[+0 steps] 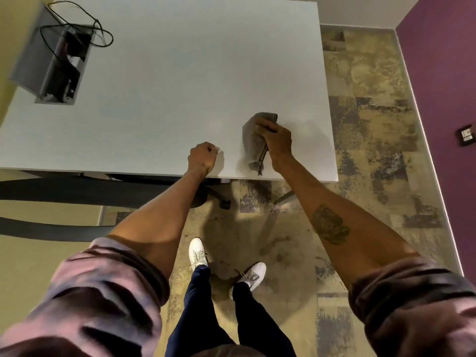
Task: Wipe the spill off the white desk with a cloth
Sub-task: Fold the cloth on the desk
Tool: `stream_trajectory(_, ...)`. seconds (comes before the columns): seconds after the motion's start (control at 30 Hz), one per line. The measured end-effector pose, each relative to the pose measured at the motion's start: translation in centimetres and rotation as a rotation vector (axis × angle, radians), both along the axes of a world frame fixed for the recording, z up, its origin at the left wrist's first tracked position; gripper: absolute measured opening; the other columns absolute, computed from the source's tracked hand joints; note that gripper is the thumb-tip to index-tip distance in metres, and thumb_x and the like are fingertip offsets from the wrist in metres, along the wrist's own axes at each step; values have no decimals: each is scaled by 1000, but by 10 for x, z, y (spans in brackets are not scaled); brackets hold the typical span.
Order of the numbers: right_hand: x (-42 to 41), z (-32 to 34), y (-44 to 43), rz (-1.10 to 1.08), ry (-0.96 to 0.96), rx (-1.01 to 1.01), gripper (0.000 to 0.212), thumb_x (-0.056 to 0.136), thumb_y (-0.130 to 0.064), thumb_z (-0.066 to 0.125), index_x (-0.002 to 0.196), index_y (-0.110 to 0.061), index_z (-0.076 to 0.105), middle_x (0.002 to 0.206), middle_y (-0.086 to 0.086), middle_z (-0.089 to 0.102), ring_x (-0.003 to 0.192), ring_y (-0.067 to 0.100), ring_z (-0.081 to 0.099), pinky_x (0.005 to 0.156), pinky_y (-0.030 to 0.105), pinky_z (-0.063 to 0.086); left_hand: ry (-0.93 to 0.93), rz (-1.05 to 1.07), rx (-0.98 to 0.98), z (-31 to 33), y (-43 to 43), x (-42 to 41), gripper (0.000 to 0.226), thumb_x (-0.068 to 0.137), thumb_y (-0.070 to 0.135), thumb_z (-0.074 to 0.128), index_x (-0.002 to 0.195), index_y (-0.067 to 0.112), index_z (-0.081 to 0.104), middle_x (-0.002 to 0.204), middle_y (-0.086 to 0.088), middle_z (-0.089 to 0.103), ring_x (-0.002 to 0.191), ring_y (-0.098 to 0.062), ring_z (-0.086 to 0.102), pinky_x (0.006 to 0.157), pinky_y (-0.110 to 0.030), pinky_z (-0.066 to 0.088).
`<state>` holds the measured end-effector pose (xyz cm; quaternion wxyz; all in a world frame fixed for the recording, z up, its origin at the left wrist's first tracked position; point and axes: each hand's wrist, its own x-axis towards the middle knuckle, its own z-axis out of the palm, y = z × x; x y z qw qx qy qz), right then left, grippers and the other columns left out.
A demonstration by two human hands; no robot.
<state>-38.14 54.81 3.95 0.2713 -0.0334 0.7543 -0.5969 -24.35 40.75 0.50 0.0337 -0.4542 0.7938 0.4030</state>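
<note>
Seen from the head camera, a person stood at the near edge of a white desk (159,81), both sleeves pushed up. The right hand (277,137) gripped a crumpled grey cloth (253,143), pressing it onto the desktop close to the near right corner. The left hand (202,157) was clenched in an empty fist, resting on the desk by the near edge, just left of the cloth. No spill could be made out on the surface. A grey box (51,60) holding tangled black cables (98,34) sat at the desk's far left corner.
</note>
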Motion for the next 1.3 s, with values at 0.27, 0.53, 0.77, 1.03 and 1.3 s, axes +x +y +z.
stream_trajectory(0.27,18,15,-53,28,-229,-245,34,85,-12,75,119,-12,70,113,-4,67,102,15,65,78,27,59,161,233,348,-9,-60,9,34,106,30,47,113,7,71,112,-10,72,103,-31,68,100,-41,54)
stream_trajectory(0.53,32,7,-109,4,-271,-288,32,85,-13,76,117,-11,71,130,9,64,118,27,62,95,41,57,254,280,461,-7,-106,24,31,104,28,53,124,9,68,110,-5,70,103,-25,65,96,-44,54)
stream_trajectory(0.77,59,-4,-158,11,-336,-347,40,86,-18,74,124,-7,66,132,15,63,120,33,61,101,47,54,282,281,551,-14,-146,55,38,103,28,59,132,4,63,122,-10,68,104,-26,67,95,-40,53)
stream_trajectory(1.03,92,-9,-210,114,-372,-266,35,89,-18,71,123,-12,68,131,9,62,118,29,59,94,40,56,238,335,323,-21,-216,106,36,93,27,73,121,6,71,118,-10,72,108,-24,69,94,-35,56)
stream_trajectory(1.3,136,-40,-281,294,-342,-123,26,90,-3,59,112,-9,71,119,1,60,111,26,57,82,35,57,61,388,-20,-23,-294,162,23,93,24,69,111,11,75,112,-10,75,107,-28,69,97,-35,53)
